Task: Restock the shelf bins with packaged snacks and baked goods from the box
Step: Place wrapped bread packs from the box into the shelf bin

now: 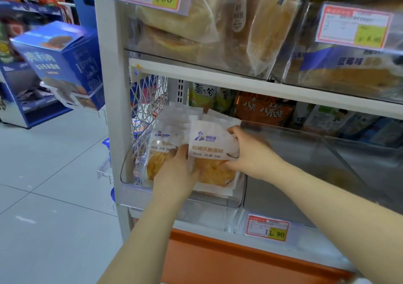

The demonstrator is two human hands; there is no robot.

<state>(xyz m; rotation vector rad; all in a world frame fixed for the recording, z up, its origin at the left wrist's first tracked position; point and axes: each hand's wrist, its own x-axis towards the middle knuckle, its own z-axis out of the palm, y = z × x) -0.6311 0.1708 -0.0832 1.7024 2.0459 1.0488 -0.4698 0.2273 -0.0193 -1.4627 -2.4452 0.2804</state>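
Pastry packet (212,150) stands at the front of the clear shelf bin (218,203). Your left hand (174,172) grips its 8 o'clock edge and your right hand (248,153) pinches its 3 o'clock edge. Second packet (162,144) sits just behind, at 10 o'clock.

1. Floor (54,174): pale grey tiles, glossy under even indoor light.
2. Shelf (106,87): white metal upright, white boards, orange base panel (229,259) at the bottom.
3. White wire mesh (146,113) on the shelf's left side.
4. Blue display stand (32,109) far left, standing on the floor.
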